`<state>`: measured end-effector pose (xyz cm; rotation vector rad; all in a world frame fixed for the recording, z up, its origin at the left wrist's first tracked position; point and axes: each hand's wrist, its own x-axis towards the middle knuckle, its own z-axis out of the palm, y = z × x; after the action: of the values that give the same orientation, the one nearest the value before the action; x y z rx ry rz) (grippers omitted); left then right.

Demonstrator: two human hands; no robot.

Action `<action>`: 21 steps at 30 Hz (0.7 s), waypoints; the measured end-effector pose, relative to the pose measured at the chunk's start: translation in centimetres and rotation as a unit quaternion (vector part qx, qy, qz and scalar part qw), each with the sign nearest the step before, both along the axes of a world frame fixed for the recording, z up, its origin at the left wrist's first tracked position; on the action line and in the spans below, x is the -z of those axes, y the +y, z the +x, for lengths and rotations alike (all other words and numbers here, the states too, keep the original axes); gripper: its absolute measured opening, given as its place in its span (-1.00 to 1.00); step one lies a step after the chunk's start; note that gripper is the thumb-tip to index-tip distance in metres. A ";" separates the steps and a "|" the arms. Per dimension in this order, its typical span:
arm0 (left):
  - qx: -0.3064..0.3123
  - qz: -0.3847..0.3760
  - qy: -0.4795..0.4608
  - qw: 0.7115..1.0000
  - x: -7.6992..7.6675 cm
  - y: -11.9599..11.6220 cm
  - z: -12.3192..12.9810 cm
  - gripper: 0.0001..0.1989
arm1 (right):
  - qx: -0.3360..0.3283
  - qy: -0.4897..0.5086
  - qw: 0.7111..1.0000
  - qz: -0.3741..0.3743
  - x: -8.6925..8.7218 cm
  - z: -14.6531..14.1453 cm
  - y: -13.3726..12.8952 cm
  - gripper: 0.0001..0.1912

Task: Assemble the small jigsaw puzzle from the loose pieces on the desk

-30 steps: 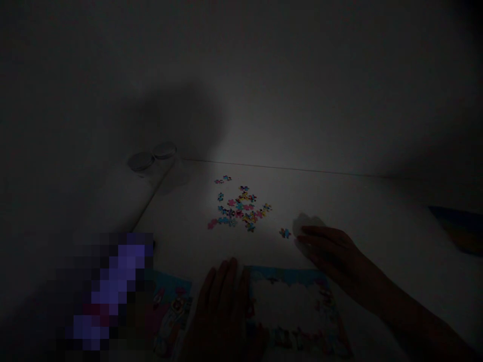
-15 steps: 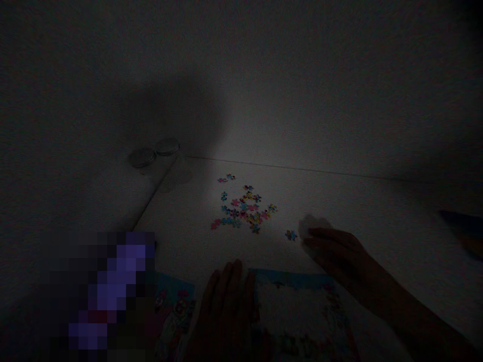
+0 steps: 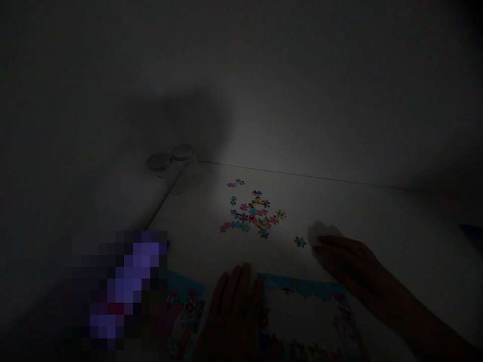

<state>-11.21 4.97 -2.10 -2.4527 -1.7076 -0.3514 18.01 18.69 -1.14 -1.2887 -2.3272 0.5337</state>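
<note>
Well, 1 lone puzzle piece [image 3: 300,242] lies on the table [image 3: 199,236] just left of the right hand [image 3: 349,255], whose fingertips sit narrow, gripping anything or not I can't tell, while the left hand [image 3: 234,299] rests flat, farther off, by the puzzle board [image 3: 302,282].

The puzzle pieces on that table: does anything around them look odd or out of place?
One bit of puzzle lies apart from the loose pieces, near the right hand, so it looks stray. A blocky purple patch oddly blurs the lower left. It's too dim to judge damage.
</note>
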 end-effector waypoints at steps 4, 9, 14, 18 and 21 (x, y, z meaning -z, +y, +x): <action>-0.010 0.021 0.028 0.999 0.4 0.0 -0.1 -0.35 | 0.004 -0.009 1.000 0.006 -0.3 -0.1 0.0 -0.63; -0.023 0.060 0.037 0.997 0.8 0.0 0.2 -0.46 | 0.000 -0.006 1.000 0.025 -0.7 -0.1 0.2 -0.62; -0.029 0.080 0.042 0.995 1.4 0.1 0.2 -0.48 | -0.017 -0.033 0.999 0.024 -0.5 0.4 0.2 -0.64; -0.025 0.086 0.041 0.995 1.7 0.2 0.1 -0.51 | -0.025 -0.040 0.999 0.026 -0.2 0.6 0.1 -0.63; -0.018 0.088 0.043 0.995 1.5 0.2 0.1 -0.51 | -0.014 -0.032 0.999 0.021 -0.1 0.6 0.1 -0.64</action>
<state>-11.11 5.16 -3.62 -2.2766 -1.6105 -0.3699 18.56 18.75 -1.04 -1.2735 -2.3994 0.4551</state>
